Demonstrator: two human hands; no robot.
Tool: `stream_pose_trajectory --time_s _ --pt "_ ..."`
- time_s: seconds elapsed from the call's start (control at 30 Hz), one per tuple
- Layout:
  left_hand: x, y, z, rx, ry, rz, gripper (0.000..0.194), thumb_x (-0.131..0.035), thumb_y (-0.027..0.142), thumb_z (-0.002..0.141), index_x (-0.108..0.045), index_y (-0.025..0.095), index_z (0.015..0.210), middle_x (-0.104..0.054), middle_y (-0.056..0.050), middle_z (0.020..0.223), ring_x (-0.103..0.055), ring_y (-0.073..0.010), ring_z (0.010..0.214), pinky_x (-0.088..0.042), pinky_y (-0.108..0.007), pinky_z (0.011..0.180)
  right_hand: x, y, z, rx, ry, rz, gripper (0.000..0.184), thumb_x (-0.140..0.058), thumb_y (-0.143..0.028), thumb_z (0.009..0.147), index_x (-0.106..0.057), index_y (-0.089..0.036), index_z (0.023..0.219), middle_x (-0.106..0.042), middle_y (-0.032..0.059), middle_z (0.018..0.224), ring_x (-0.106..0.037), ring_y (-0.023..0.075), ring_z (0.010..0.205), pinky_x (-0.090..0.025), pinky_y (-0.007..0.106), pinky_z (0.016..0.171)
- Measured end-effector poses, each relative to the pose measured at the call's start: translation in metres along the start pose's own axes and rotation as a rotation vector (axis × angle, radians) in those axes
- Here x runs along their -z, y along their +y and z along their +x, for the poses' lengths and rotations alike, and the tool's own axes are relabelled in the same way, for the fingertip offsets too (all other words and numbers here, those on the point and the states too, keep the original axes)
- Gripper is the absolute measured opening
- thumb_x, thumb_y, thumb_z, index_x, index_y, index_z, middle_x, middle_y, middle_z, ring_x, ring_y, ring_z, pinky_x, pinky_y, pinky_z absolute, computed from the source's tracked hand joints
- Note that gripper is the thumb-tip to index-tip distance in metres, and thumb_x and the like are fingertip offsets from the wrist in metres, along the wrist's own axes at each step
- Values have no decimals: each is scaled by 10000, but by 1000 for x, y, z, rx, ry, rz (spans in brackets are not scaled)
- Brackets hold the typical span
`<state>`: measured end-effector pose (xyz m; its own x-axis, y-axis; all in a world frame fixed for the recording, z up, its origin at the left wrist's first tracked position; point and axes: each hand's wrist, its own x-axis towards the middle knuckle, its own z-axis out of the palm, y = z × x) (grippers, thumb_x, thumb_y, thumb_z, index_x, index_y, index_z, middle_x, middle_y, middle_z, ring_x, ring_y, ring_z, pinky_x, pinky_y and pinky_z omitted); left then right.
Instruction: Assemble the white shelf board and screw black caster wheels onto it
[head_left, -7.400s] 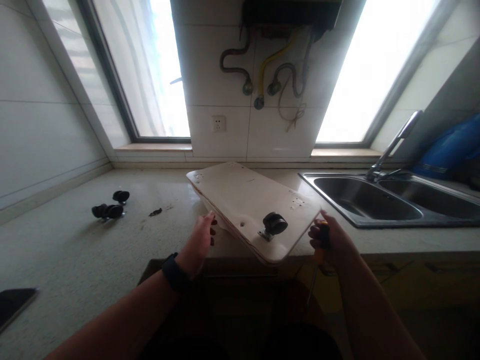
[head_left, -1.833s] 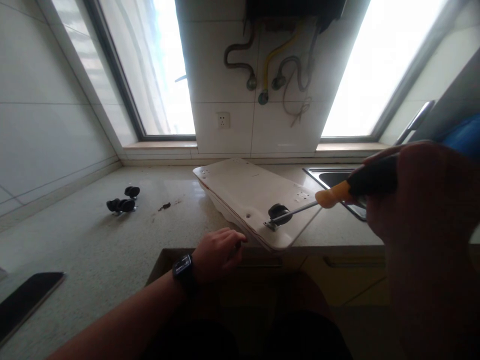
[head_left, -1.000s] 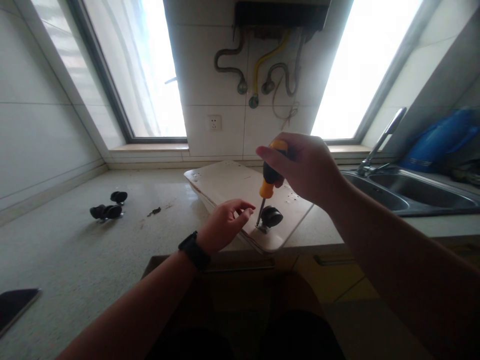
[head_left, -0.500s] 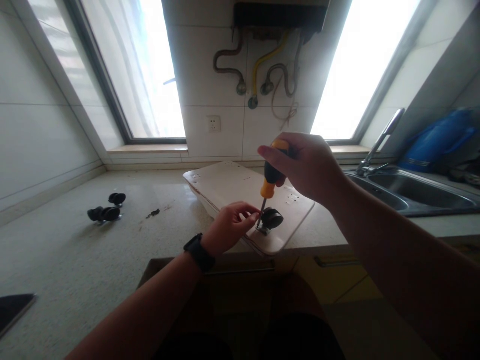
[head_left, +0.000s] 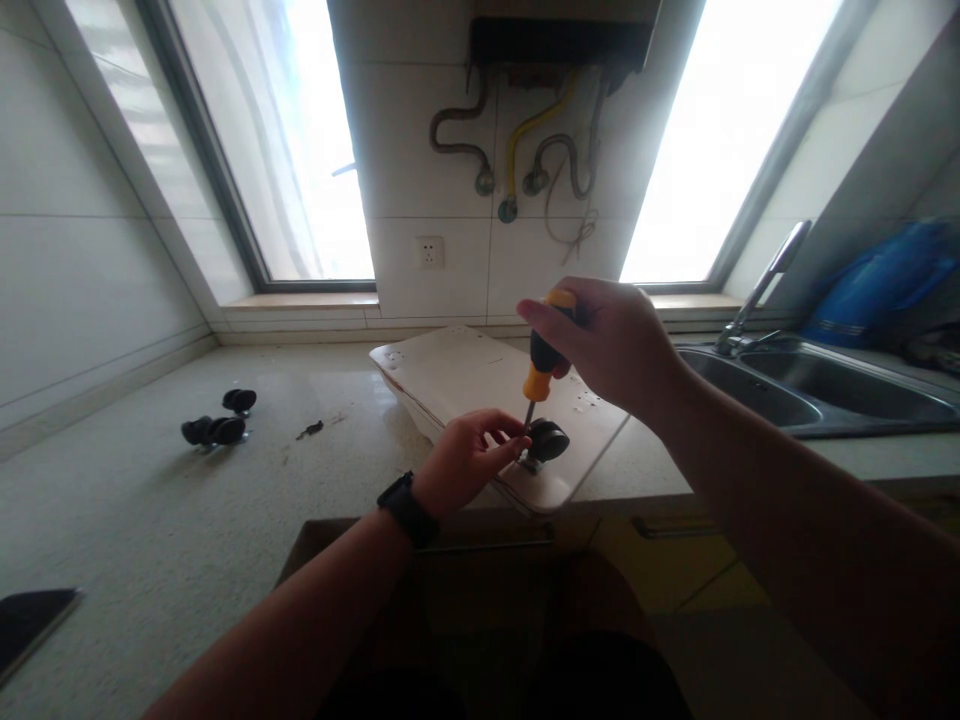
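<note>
A cream board [head_left: 465, 375] lies on the stone countertop [head_left: 150, 510], its near corner past the counter edge. A black caster wheel [head_left: 546, 440] on a metal plate sits near that corner. My right hand [head_left: 611, 340] is closed on an orange-and-black screwdriver [head_left: 541, 360], held upright with its tip at the caster's plate. My left hand [head_left: 469, 462], a dark watch on its wrist, pinches the screwdriver's shaft near the tip, just left of the caster.
Loose black casters [head_left: 216, 420] and a small dark bit [head_left: 310, 430] lie on the counter's left. A dark phone [head_left: 30, 615] sits at the near left edge. A steel double sink [head_left: 817, 395] with tap [head_left: 765, 290] is right; a blue bag [head_left: 877, 280] behind it.
My right hand brought the screwdriver from the side to upright over the caster. My left hand left the board's edge and closed its fingers round the shaft near the tip.
</note>
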<state>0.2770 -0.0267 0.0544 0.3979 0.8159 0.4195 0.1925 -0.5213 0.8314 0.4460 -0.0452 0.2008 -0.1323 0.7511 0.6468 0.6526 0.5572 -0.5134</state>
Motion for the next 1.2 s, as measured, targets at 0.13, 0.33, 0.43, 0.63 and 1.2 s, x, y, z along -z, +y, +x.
stream_pose_trajectory --time_s 0.13,0.33,0.43,0.63,1.2 --pt "-2 1 -1 -6 24 16 224 -712 383 920 -749 182 1010 -728 -37 871 -571 -150 699 -421 -270 644 -1 3 4 7 58 -144 515 -596 -666 899 -533 -210 670 -546 5 567 -516 121 509 -366 277 508" --pt "-5 0 -3 -21 76 76 172 -692 348 939 -759 200 998 -739 -23 854 -586 -159 712 -430 -283 670 7 13 16 15 -136 158 283 -519 -413 966 -654 -210 1108 -699 75 996 -654 171 784 -517 286 617" --pt "-5 -1 -3 -31 76 73 158 -690 336 944 -765 213 1009 -744 -15 866 -590 -158 729 -431 -283 687 17 11 18 93 -244 318 417 -553 -245 898 -614 -262 1310 -679 67 1210 -673 185 960 -568 322 769" --pt "-3 2 -3 -46 50 92 189 -661 331 962 -768 216 1066 -751 -31 923 -595 -156 731 -421 -275 653 27 3 14 135 -147 14 292 -726 -371 844 -746 -231 1100 -707 52 933 -633 180 761 -512 342 682" --pt "-4 -6 0 -46 58 27 172 -681 341 955 -765 222 1047 -769 -31 975 -637 -172 798 -440 -278 702 30 4 12 85 -319 80 564 -582 -234 862 -588 -215 1425 -722 85 1120 -685 222 909 -543 361 750"
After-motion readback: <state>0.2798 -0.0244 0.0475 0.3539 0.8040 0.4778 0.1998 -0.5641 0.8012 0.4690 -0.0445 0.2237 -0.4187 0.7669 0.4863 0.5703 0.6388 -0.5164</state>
